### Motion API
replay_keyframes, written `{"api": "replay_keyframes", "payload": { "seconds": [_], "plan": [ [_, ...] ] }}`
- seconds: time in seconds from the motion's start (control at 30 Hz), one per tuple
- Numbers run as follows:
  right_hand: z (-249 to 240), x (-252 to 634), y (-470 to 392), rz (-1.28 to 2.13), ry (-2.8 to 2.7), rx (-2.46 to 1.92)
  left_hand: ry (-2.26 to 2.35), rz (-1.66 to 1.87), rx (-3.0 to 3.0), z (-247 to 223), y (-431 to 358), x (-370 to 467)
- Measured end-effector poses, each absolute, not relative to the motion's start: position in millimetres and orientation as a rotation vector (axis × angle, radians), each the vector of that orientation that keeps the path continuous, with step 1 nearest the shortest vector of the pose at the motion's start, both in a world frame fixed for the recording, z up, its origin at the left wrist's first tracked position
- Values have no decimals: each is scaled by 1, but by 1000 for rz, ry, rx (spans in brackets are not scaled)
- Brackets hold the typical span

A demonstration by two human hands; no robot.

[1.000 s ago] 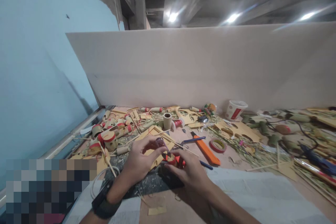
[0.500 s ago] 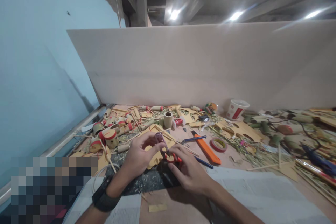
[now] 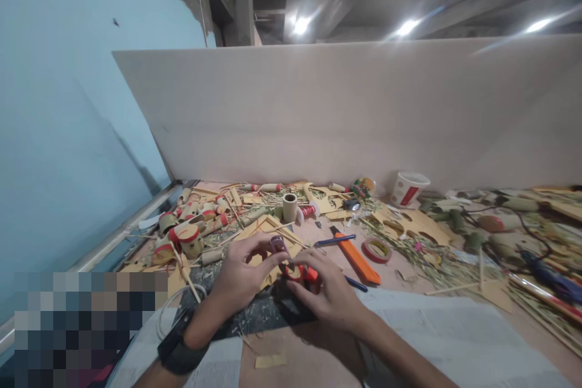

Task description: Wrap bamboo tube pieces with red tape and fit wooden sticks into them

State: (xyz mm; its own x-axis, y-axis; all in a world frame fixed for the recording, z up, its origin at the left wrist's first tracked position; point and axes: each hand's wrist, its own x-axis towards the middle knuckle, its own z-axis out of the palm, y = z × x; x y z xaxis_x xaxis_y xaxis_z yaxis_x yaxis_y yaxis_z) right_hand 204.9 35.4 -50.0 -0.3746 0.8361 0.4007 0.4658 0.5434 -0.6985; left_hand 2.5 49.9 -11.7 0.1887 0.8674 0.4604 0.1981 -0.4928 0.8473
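Low in the frame, printed paper sheets (image 3: 436,327) lie flat and pale on the brown bench (image 3: 313,357), beside a dark speckled mat (image 3: 259,314). Over the mat, at lower centre, the left hand (image 3: 239,279), a black band at its wrist, curls its fingers and pinches a small purplish looped tool (image 3: 277,244) between thumb and forefinger. The right hand (image 3: 330,294) is bent close, fingertips pressed onto a small round red-and-tan piece (image 3: 296,271) just under that tool; the two hands nearly touch. Beyond them lie a long orange utility knife (image 3: 357,259), a flat red tape ring (image 3: 377,249) and a short cardboard tube (image 3: 290,207), upright. At left centre, red-banded bamboo cylinders (image 3: 186,233) are heaped. Farther right stands a white paper cup (image 3: 409,188) against the smooth beige partition (image 3: 345,109).
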Motion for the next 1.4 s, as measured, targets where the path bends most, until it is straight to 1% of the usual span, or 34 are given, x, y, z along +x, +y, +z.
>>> {"api": "replay_keyframes", "payload": {
  "seconds": [0.1,0.27,0.43,0.6,0.8,0.93,1.17,1.3,1.4],
  "plan": [
    [-48,206,35,658,-2083,-1004,1007,1337,1822,-13,51,1],
    [-55,203,39,583,-1903,-1264,1015,1334,1852,-15,52,2],
    [-47,210,40,684,-2114,-1071,1011,1347,1860,-14,52,2],
    [-48,212,43,569,-1974,-1260,1024,1270,1906,-15,50,2],
    [-45,215,40,675,-2101,-1086,1027,1257,1888,-18,52,1],
    [-45,213,41,646,-1986,-1241,968,1253,1815,-20,53,2],
    [-43,213,37,649,-2073,-1116,980,1318,1749,-15,51,4],
    [-48,210,38,596,-1985,-1204,960,1324,1698,-8,51,4],
    [-53,209,40,578,-1952,-1205,979,1442,1587,-3,53,0]
  ]
}}
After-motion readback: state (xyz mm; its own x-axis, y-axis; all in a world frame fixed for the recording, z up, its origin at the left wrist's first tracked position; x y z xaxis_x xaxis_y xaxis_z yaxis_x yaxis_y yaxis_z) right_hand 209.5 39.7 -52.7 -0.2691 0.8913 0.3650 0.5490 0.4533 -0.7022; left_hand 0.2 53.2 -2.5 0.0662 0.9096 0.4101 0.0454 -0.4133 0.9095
